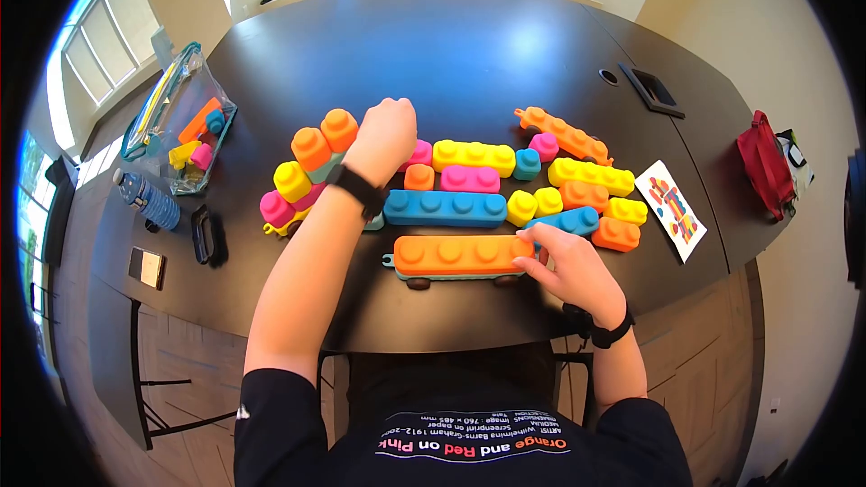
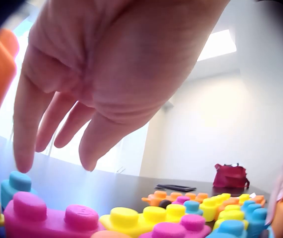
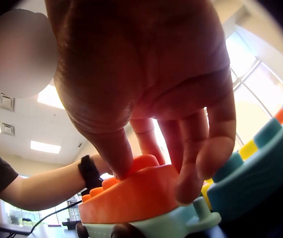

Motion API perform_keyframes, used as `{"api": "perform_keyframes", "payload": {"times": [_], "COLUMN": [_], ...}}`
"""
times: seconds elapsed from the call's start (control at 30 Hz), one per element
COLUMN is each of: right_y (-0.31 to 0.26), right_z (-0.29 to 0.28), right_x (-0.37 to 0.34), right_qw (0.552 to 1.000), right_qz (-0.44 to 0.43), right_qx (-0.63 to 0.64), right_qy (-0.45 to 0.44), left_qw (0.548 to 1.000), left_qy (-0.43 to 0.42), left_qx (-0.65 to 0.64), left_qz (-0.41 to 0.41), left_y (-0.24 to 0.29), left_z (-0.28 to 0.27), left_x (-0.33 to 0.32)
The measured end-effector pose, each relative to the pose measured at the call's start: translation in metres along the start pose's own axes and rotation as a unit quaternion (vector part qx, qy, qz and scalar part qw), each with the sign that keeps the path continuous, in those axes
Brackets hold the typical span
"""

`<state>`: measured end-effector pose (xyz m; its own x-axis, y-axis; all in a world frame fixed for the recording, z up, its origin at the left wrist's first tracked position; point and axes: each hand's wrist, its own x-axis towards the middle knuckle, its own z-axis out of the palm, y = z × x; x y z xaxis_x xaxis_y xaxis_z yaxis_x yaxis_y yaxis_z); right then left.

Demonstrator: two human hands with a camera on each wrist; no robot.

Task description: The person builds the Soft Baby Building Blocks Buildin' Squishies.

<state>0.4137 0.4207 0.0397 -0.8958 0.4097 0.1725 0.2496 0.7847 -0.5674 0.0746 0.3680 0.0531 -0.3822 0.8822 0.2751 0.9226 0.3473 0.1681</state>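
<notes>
My left hand (image 1: pixel 388 133) hovers over the back of the block group, beside two orange blocks. In the left wrist view its fingers (image 2: pixel 89 144) point down, apart, holding nothing, above a small teal block (image 2: pixel 17 184) and a pink block (image 2: pixel 52 220). My right hand (image 1: pixel 579 272) grips the right end of a long orange block (image 1: pixel 456 255) at the table's near side. That block lies on a light teal base with dark wheels. In the right wrist view the thumb (image 3: pixel 114 156) rests on the orange block (image 3: pixel 131 196), with fingers round its end.
Yellow, pink, blue and orange blocks lie just behind the orange one. A wheeled orange piece (image 1: pixel 564 135) is at the back. A picture sheet (image 1: pixel 672 210) and red bag (image 1: pixel 767 165) are right; a clear bag (image 1: pixel 185 95), bottle (image 1: pixel 147 198) and dark case (image 1: pixel 206 234) stand left.
</notes>
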Motion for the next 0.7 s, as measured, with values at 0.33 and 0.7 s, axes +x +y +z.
{"api": "perform_keyframes", "payload": {"times": [0.33,0.7], "right_y": [-0.002,0.000], "right_z": [0.001,-0.001], "right_x": [0.000,-0.001], "right_qw": [1.000,1.000], "right_qz": [-0.005,0.007], "right_qx": [-0.005,0.007], "right_qy": [0.005,0.001], "left_qw": [0.983,0.978], "left_qy": [-0.098,0.124], "left_qx": [0.140,-0.103], "left_qz": [-0.069,0.129], "left_y": [-0.005,0.023], "left_z": [0.030,-0.050], "left_x": [0.039,-0.038]}}
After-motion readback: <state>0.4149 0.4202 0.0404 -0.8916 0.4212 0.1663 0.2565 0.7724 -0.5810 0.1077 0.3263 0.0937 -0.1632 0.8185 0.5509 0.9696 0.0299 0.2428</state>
